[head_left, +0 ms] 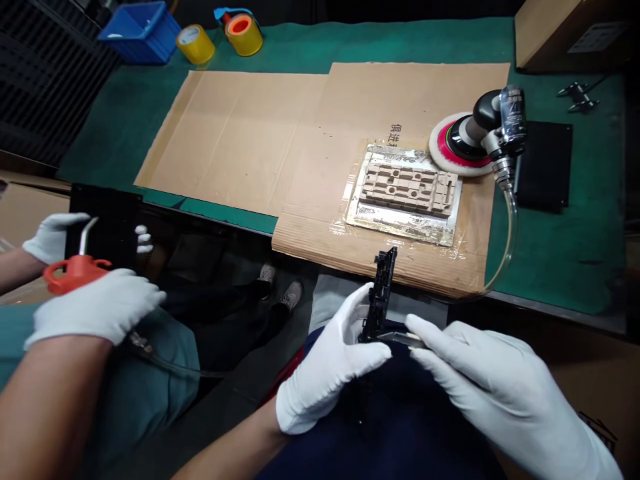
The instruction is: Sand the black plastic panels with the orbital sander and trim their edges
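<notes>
My left hand, in a white glove, is closed around a black molded plastic part, which stands on edge above my lap. My gloved right hand pinches a small knife-like tool with a thin metal blade. The blade points left, its tip at the lower part of the black piece; whether it touches I cannot tell. Beyond my hands, a tan slotted block sits on a worn metal plate taped to the cardboard.
At the right rests an air polisher with a hose, beside a black panel. Tape rolls and a blue bin are at the back left. A co-worker's gloved hand grips a red air blow gun at the left.
</notes>
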Action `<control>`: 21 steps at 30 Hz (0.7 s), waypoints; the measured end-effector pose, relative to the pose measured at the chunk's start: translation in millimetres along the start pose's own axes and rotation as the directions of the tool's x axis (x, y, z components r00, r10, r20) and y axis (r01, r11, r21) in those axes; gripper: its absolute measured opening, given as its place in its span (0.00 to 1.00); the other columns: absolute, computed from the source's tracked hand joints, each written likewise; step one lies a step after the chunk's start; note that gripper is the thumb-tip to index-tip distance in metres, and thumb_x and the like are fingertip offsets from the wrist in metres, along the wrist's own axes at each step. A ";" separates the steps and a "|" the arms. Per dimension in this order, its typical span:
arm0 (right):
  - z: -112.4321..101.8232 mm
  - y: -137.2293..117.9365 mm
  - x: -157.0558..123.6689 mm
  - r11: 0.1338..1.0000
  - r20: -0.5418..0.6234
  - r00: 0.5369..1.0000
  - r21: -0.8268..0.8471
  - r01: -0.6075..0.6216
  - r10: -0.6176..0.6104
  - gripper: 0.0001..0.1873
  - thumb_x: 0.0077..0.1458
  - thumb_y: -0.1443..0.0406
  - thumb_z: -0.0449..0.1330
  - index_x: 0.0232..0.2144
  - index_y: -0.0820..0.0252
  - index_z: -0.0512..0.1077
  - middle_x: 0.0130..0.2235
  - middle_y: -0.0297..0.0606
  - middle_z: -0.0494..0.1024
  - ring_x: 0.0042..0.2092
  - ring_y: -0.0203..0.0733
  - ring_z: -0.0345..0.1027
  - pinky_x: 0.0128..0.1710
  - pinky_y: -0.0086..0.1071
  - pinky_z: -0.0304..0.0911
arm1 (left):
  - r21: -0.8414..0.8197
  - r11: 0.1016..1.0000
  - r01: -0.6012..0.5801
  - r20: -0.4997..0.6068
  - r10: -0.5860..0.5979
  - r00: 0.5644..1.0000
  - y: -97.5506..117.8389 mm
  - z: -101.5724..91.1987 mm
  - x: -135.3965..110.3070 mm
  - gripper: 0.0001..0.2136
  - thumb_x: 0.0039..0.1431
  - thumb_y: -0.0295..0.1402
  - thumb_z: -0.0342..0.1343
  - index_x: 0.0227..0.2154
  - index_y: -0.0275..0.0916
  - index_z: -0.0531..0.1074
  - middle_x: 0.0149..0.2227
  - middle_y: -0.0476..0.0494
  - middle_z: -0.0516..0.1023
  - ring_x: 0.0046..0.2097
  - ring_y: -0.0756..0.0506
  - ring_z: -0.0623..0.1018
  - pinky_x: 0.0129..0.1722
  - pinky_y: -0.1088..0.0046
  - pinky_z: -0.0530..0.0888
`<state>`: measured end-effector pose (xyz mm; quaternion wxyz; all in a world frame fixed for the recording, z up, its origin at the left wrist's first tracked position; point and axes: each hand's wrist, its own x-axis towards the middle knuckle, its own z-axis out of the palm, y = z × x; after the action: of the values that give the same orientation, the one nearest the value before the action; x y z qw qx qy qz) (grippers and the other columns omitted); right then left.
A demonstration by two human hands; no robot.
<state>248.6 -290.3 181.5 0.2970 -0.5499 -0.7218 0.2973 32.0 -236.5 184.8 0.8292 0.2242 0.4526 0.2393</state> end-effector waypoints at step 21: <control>-0.7 47.7 76.1 0.976 -0.033 0.978 -0.056 -0.210 0.208 0.52 0.53 0.58 0.65 0.74 0.53 0.46 0.68 0.48 0.62 0.66 0.56 0.60 0.61 0.48 0.63 | -0.212 0.931 -0.296 0.158 0.331 0.930 1.2 11.9 90.5 0.32 0.60 0.41 0.63 0.66 0.43 0.65 0.63 0.37 0.72 0.66 0.33 0.69 0.68 0.52 0.62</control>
<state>261.9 -205.9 153.6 0.2575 -0.6352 -0.6643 0.2981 85.1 -183.2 133.2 0.8369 0.2378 0.3049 0.3874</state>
